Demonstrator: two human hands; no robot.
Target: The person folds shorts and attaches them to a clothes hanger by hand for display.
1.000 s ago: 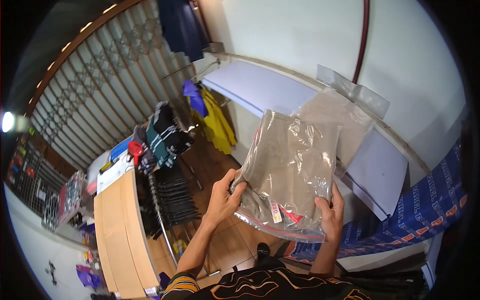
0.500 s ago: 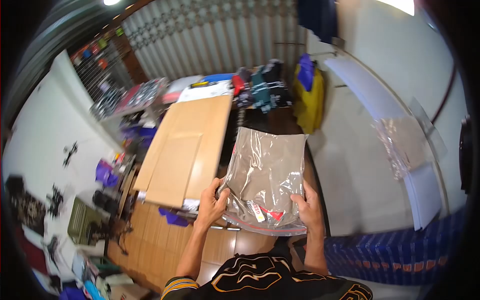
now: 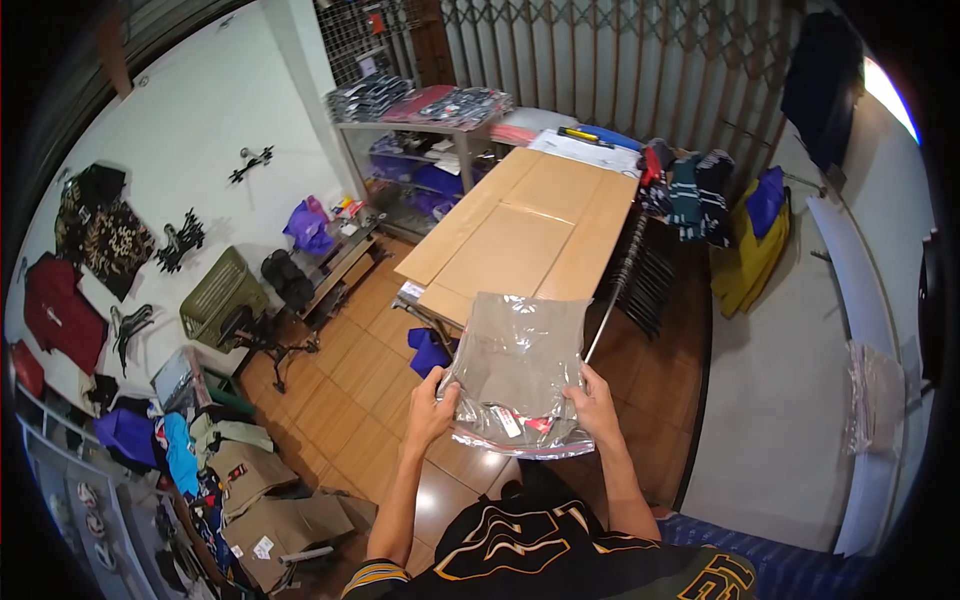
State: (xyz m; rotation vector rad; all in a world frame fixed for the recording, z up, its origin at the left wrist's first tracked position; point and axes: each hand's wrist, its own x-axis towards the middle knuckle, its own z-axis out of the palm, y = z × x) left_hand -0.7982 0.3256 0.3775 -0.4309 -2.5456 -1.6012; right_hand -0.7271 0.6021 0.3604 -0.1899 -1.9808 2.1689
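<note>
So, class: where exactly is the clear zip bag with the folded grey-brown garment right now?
In the head view, the clear zip bag sits centre frame, held up between the left hand and right hand, just in front of the near end of the wooden table.

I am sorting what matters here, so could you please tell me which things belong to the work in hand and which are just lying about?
In hand:
- clear zip-top plastic bag holding a folded grey-brown garment
- left hand, gripping the bag's lower left edge
- right hand, gripping its lower right edge

Lying about:
- long wooden table
- olive plastic crate
- yellow hanging garment
- flattened cardboard boxes
</note>
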